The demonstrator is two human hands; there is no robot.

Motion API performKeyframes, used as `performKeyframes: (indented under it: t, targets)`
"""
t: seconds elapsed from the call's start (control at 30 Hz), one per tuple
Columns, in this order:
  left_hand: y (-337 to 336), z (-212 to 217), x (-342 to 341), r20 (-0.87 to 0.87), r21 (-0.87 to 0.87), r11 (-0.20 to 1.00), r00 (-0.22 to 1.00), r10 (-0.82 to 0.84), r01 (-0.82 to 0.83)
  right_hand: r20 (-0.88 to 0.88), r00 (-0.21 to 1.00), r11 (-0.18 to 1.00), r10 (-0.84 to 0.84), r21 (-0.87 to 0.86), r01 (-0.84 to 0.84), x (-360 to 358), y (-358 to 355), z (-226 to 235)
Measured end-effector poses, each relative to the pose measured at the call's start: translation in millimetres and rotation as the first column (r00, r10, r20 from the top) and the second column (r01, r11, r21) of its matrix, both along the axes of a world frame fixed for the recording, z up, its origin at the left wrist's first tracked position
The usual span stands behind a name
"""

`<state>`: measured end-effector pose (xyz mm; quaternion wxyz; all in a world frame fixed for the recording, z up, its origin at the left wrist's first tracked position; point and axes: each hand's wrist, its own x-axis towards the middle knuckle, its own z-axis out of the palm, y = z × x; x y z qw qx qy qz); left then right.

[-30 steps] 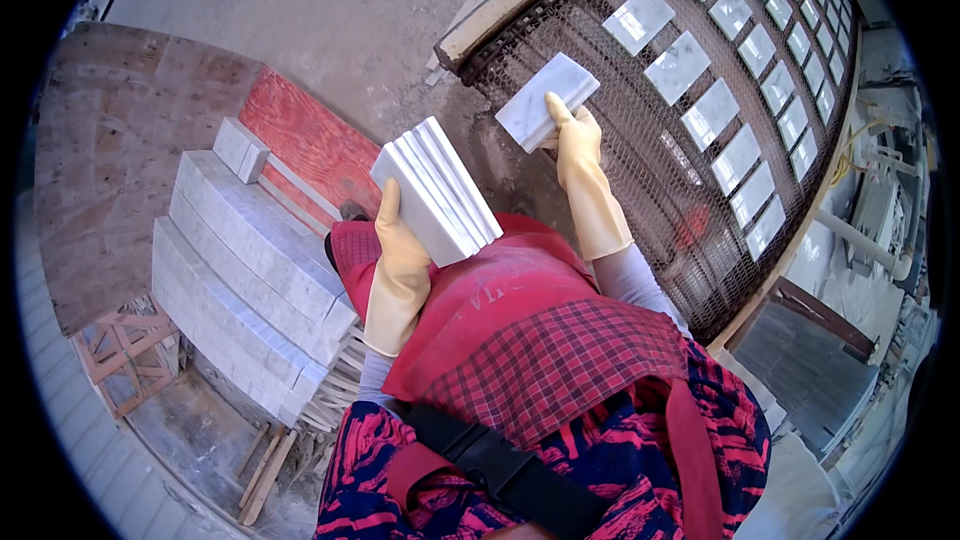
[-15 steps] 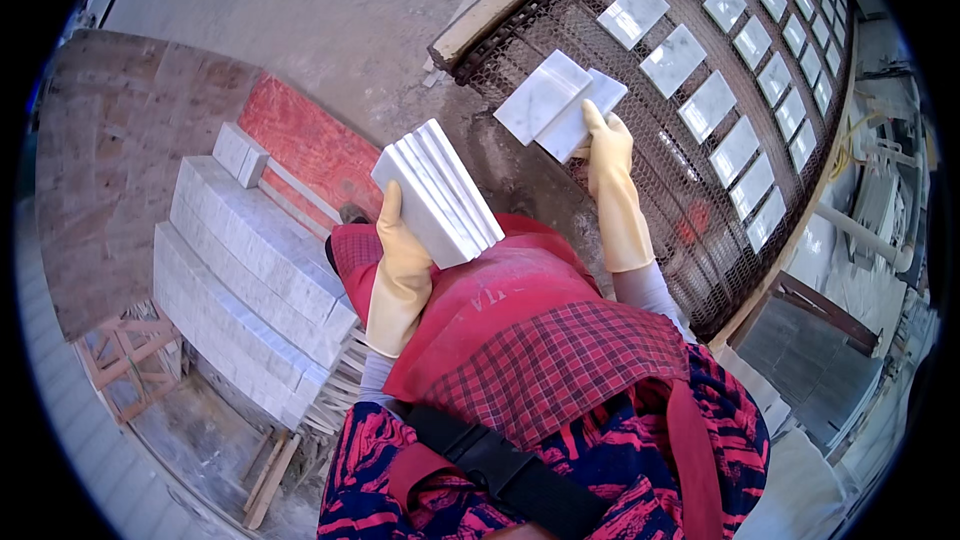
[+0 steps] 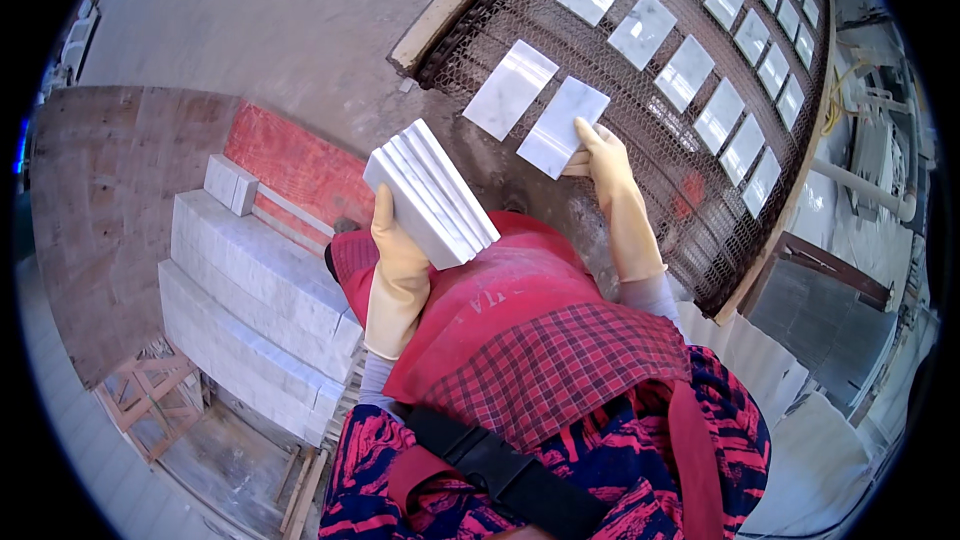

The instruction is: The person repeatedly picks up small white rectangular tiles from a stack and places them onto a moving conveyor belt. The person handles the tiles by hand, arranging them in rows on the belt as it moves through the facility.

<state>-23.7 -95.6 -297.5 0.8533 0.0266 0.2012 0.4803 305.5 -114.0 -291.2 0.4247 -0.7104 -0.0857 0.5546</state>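
Note:
My left hand (image 3: 400, 260), in a cream rubber glove, grips a short stack of white marble tiles (image 3: 432, 195) tilted on edge in front of my apron. In a matching glove, my right hand (image 3: 598, 155) pinches one polished marble tile (image 3: 563, 127) by its near right edge, thumb on top and fingers beneath. Just left of that tile lies another glossy tile (image 3: 511, 90) at the near end of the mesh conveyor (image 3: 560, 45). A narrow gap separates the two.
Rows of spaced tiles (image 3: 686, 73) cover the conveyor to the far right. A wooden rail (image 3: 455, 10) edges its left end. On my left, long stacks of marble tiles (image 3: 260, 280) stand beside a red board (image 3: 295, 165) and a brown panel (image 3: 120, 200).
The tile in my right hand has come apart from the one it overlapped and now sits beside it. My left hand keeps its stack. The conveyor and surroundings have shifted in view.

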Motion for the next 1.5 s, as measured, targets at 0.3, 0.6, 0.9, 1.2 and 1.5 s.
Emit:
performKeyframes:
  t: [0.3, 0.6, 0.9, 1.2, 1.5]
  targets:
    - [2, 2, 24, -0.020, -0.066, 0.977, 0.979, -0.205, 0.204, -0.064, 0.810, 0.809, 0.583, 0.139, -0.571, -16, -18, 104]
    - [8, 25, 57, -0.094, -0.039, 0.909, 0.904, -0.416, 0.415, -0.150, 0.835, 0.835, 0.530, 0.266, -0.482, -53, -9, 66]
    - [14, 24, 81, -0.050, -0.207, 0.875, 0.889, -0.456, 0.438, -0.227, 0.966, 0.969, 0.125, 0.236, -0.070, -40, -37, 51]
    - [20, 8, 88, -0.033, -0.249, 0.906, 0.932, -0.361, 0.342, -0.091, 0.944, 0.881, -0.317, 0.341, 0.329, 25, -84, 15]
    - [23, 11, 95, -0.219, -0.165, 0.936, 0.914, -0.342, 0.311, 0.061, 0.916, 0.898, -0.396, 0.232, 0.373, 53, -97, -35]
